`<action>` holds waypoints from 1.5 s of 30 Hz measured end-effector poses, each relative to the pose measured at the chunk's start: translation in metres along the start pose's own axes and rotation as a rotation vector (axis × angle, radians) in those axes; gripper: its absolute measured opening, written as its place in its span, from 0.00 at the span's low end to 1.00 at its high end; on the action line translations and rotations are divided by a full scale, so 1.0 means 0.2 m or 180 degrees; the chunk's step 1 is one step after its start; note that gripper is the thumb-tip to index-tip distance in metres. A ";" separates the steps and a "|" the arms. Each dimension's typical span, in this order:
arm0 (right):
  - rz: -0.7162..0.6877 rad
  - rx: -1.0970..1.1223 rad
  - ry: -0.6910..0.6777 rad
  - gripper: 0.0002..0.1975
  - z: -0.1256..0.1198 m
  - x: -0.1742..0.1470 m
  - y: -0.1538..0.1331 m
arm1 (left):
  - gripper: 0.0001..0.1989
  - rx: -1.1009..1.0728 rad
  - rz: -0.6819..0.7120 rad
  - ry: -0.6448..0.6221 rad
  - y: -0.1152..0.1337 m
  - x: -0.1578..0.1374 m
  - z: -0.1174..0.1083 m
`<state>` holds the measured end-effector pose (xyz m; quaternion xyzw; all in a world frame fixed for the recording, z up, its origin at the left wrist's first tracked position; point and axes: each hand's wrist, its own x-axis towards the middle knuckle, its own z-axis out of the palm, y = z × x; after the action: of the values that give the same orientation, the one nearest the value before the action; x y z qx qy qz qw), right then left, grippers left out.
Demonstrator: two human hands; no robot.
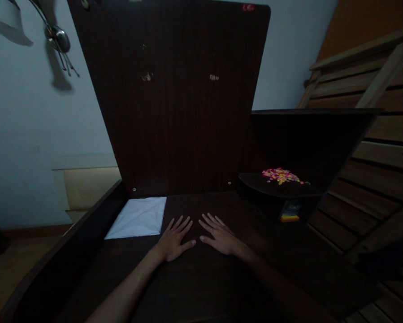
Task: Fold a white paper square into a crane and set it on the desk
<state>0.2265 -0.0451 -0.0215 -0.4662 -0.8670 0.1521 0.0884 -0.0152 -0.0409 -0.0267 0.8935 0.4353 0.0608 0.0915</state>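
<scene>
Palm down on the dark wooden desk point(194, 287), my left hand point(174, 240) lies flat with its fingers spread and holds nothing. Just to its left is a white folded sheet point(137, 217), flat on the desk and apart from the fingers. My right hand point(219, 235) also rests flat on the desktop, fingers apart, with nothing in it. The two thumbs point toward each other with a small gap between them. Farther right, a pile of small pink, red and yellow pieces point(280, 175) sits on a low corner shelf point(275, 190).
A tall dark back panel point(181, 112) rises behind the desk, and a raised side board point(70, 237) runs along the left. Under the corner shelf stands a small item with a yellow and orange band point(289, 218). Wooden slats point(376, 179) are at right; a wall lamp point(58, 39) hangs upper left.
</scene>
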 end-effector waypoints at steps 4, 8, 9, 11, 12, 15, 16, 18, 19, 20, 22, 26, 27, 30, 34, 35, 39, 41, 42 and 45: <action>-0.0007 -0.0011 -0.0035 0.38 0.00 0.00 0.00 | 0.36 -0.0014 0.0016 0.0021 0.00 0.00 0.00; 0.0002 -0.0022 -0.0053 0.38 0.00 0.00 0.00 | 0.37 0.0019 0.0026 0.0015 -0.01 0.00 0.00; 0.0004 -0.0025 -0.0050 0.38 0.00 0.00 0.00 | 0.36 0.0018 0.0033 0.0013 -0.01 0.00 0.00; 0.0000 -0.0040 -0.0042 0.38 0.00 0.00 0.00 | 0.36 0.0010 0.0045 0.0022 -0.01 0.00 0.00; -0.0010 -0.0053 -0.0042 0.38 0.00 0.00 0.01 | 0.36 0.0007 0.0046 0.0028 -0.01 0.00 0.00; -0.0028 -0.0090 -0.0040 0.38 0.01 0.01 0.02 | 0.36 0.0006 0.0039 0.0044 -0.02 0.01 0.01; -0.0032 -0.0092 -0.0036 0.38 0.01 0.01 0.02 | 0.36 0.0005 0.0039 0.0041 -0.02 0.01 0.01; -0.0035 -0.0085 -0.0033 0.38 0.02 0.01 0.03 | 0.36 0.0000 0.0043 0.0039 -0.02 0.01 0.01; -0.0033 -0.0082 -0.0041 0.38 0.02 0.01 0.03 | 0.37 -0.0002 0.0048 0.0033 -0.02 0.01 0.01; -0.0033 -0.0082 -0.0053 0.38 0.03 0.01 0.04 | 0.37 -0.0002 0.0050 0.0031 -0.02 0.01 0.02; -0.0037 -0.0086 -0.0066 0.38 0.03 0.01 0.04 | 0.37 0.0004 0.0053 0.0044 -0.02 0.01 0.02; -0.0049 -0.0096 -0.0061 0.36 0.03 0.01 0.05 | 0.37 0.0013 0.0079 0.0077 -0.03 0.01 0.03; -0.0051 -0.0099 -0.0068 0.37 0.03 0.01 0.05 | 0.37 0.0016 0.0082 0.0070 -0.03 0.01 0.03; -0.0068 -0.0096 -0.0086 0.37 0.03 0.01 0.05 | 0.36 0.0030 0.0075 0.0053 -0.02 0.01 0.02; -0.0069 -0.0076 -0.0103 0.38 0.02 0.01 0.05 | 0.37 0.0051 0.0054 0.0024 -0.02 0.01 0.01; -0.0059 -0.0073 -0.0102 0.38 0.03 0.01 0.05 | 0.37 0.0056 0.0067 0.0031 -0.02 0.01 0.01; -0.0050 -0.0074 -0.0076 0.38 0.03 0.01 0.05 | 0.36 0.0082 0.0145 0.0096 -0.03 0.01 0.02; -0.0060 -0.0079 -0.0076 0.38 0.03 0.01 0.05 | 0.37 0.0092 0.0154 0.0088 -0.03 0.01 0.03; -0.0062 -0.0080 -0.0080 0.38 0.03 0.01 0.05 | 0.37 0.0091 0.0154 0.0080 -0.04 0.01 0.03; -0.0053 -0.0079 -0.0082 0.37 0.03 0.01 0.05 | 0.37 0.0079 0.0147 0.0039 -0.03 0.01 0.02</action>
<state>0.2318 -0.0392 -0.0312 -0.4581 -0.8737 0.1466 0.0727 -0.0179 -0.0350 -0.0329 0.9040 0.4159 0.0629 0.0763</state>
